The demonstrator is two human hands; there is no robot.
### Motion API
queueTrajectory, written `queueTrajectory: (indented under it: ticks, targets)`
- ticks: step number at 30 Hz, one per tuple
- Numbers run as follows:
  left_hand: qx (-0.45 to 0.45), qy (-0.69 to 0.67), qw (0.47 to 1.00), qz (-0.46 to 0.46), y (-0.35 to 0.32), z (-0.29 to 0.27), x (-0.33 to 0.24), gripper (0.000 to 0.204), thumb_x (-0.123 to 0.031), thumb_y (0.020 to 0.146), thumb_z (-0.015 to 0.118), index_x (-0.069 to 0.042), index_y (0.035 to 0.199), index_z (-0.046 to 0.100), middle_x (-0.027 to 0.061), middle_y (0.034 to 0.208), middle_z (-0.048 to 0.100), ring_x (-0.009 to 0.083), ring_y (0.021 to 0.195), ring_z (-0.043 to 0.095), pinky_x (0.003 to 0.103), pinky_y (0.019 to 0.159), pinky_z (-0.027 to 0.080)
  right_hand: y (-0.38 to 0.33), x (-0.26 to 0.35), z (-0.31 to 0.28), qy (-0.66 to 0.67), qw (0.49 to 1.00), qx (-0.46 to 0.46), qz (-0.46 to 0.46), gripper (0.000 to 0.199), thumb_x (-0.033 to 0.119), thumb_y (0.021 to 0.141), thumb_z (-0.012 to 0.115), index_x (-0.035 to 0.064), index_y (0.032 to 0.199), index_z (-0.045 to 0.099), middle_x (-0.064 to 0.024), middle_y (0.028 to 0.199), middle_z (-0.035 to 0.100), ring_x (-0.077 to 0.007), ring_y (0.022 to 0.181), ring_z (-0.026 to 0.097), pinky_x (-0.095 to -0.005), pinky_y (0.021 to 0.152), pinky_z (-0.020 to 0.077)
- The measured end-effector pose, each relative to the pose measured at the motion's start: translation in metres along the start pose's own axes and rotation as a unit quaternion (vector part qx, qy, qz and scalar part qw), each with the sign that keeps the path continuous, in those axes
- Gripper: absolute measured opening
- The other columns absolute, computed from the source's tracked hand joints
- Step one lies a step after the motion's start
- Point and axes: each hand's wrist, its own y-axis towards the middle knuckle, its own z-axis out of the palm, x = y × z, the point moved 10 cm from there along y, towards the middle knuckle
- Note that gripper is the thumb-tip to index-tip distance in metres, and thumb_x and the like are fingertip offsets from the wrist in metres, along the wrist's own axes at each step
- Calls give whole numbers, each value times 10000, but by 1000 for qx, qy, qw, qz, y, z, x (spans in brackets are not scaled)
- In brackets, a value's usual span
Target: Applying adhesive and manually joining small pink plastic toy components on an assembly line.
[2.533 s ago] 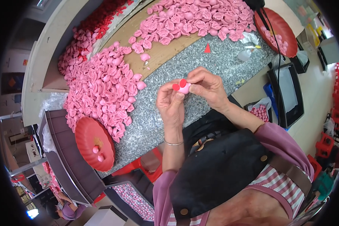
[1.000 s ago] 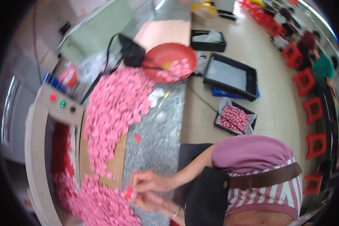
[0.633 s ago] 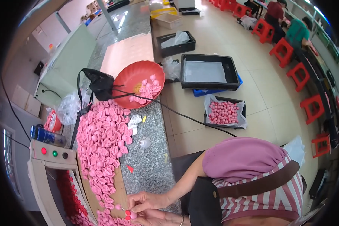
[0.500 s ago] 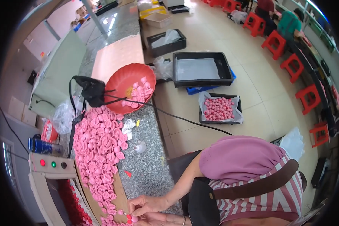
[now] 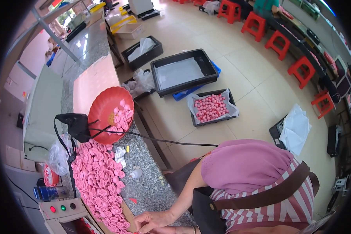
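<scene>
At the lower edge, my right hand (image 5: 151,221) is closed in a pinch, thumb and forefinger together. A speck of red shows under its fingertips, too small to name. My left hand (image 5: 169,230), with a bracelet at the wrist, lies just below it; its fingers are cut off by the picture's edge. Beside the hands spreads a long heap of pink petal-like, cupped pieces (image 5: 98,177), some with round knobs, partly on a brown board (image 5: 127,212). A small red scrap (image 5: 133,201) and a white squeeze bottle (image 5: 136,173) lie on the speckled stone counter (image 5: 152,191).
A red scalloped bowl (image 5: 99,102) holds more pink pieces, with a black bag (image 5: 77,126) and cord by it. A machine with coloured buttons (image 5: 63,208) stands left. On the floor are black trays (image 5: 214,80) and a tray of pink-red balls (image 5: 211,108); red stools (image 5: 302,72) stand farther right.
The view has swung, so the counter, bowl and trays sit farther left. My hands stay together at the lower edge; the red and pink bits at the fingertips are now mostly out of sight.
</scene>
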Motion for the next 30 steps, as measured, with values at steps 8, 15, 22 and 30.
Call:
queueTrajectory:
  ticks: [8,15,22,30]
  targets:
    - [1,21,1000,7,6,-1,12,190,-189,896,502,-20,979,524,83,967,525,166,908,522,304,810,448,-7,-35,0,8,987,-5,158,159,162,843,631,11,886,608,-80,863,672,-155,823,641,-281,734,490]
    - [-17,45,998,27,3,-14,11,206,-203,899,499,-17,986,526,79,967,526,160,904,523,295,805,448,-8,-38,1,15,989,-6,149,138,136,838,634,5,847,592,-78,838,666,-156,814,640,-288,732,496]
    - [-23,48,998,38,-3,-10,19,223,-216,903,496,-15,992,527,75,968,527,153,901,524,286,799,449,-16,-41,-2,11,987,-22,162,138,137,832,640,9,849,591,-79,831,663,-161,819,640,-293,737,496]
    - [-159,140,969,131,-47,-91,-68,242,-232,907,492,-12,1000,529,71,968,529,145,898,526,275,793,450,-14,-50,6,-34,988,18,148,106,106,826,604,54,754,546,19,793,536,-57,768,502,-246,703,437]
